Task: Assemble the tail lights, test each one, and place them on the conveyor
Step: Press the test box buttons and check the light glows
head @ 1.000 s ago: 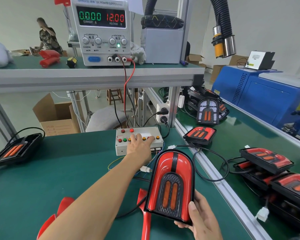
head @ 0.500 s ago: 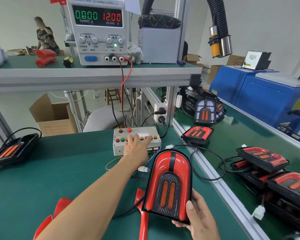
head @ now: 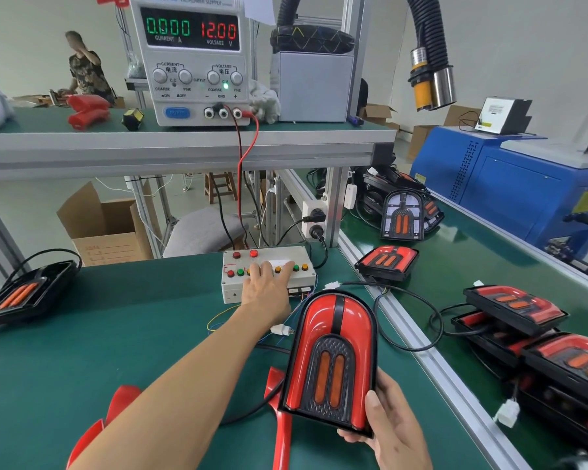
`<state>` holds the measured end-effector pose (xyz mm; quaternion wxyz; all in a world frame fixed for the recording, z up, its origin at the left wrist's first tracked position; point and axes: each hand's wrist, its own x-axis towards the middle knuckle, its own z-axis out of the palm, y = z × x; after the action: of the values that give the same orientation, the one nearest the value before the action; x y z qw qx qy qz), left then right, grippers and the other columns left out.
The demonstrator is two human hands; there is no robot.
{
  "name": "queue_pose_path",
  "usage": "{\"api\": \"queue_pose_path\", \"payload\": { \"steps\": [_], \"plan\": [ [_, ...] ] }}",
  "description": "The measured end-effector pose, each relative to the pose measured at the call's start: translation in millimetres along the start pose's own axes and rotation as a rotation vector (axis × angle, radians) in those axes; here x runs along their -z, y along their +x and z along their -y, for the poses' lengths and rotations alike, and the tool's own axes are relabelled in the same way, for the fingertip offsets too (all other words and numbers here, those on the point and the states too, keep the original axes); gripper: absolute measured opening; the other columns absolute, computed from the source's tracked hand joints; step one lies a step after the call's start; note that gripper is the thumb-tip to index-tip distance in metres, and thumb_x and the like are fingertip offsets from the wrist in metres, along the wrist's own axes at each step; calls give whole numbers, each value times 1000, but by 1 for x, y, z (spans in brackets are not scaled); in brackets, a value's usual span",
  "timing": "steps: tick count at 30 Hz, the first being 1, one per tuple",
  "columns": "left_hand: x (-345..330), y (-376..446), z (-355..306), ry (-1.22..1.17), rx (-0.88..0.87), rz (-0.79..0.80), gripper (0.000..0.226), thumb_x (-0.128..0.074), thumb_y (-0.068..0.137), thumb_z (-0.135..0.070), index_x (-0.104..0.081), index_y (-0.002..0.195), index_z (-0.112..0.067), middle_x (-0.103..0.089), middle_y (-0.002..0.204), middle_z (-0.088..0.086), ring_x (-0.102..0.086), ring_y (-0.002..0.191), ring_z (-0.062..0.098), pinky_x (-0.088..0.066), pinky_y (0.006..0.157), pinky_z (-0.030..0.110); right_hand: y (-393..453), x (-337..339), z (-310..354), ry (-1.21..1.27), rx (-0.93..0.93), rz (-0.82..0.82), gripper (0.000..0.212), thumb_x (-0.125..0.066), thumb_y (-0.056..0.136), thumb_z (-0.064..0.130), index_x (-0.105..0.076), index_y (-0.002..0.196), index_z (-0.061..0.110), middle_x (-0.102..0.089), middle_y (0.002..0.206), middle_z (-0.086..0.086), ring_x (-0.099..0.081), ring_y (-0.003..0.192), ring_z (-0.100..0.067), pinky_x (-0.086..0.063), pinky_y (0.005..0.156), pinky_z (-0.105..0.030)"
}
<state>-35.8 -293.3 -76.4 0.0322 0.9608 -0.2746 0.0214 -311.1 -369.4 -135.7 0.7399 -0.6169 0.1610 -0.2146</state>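
On the green bench (head: 116, 334), near its right edge, the right hand (head: 392, 432) grips the tail light (head: 333, 361); the left hand (head: 267, 286) presses flat-fingered on the button box (head: 231, 293). Press single buttons, watching lens and meter (head: 190, 28).

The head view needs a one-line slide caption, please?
Left hand presses test box buttons while right hand holds a red tail light; supply reads 12.00 V.
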Motion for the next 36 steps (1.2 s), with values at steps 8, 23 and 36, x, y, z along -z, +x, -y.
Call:
{"api": "queue_pose_path", "payload": {
  "steps": [8, 23, 36],
  "plan": [
    [3, -3, 7, -31, 15, 0, 77, -59, 87, -15, -23, 154, -32, -34, 138, 14, -33, 124, 34, -42, 98, 40, 0, -1, 0, 5, -7, -8, 49, -54, 89, 27, -52, 138, 22, -74, 118, -7, -73, 78, -45, -59, 60, -39],
    [3, -1, 1, 70, -3, 32, 93, -64, 87, -13, -9, 156, -40, -28, 145, 17, -28, 129, 37, -42, 100, 42, 1, -1, 3, 7, -18, -4, 49, -55, 89, 26, -52, 137, 21, -75, 116, -10, -73, 77, -46, -59, 59, -39],
    [4, 1, -2, 101, 1, 55, 89, -66, 88, -16, -12, 154, -41, -29, 144, 18, -27, 132, 38, -43, 100, 42, -1, -2, 3, -1, -26, -15, 49, -55, 89, 30, -52, 138, 24, -75, 117, -5, -75, 86, -40, -60, 61, -38]
  ]
}}
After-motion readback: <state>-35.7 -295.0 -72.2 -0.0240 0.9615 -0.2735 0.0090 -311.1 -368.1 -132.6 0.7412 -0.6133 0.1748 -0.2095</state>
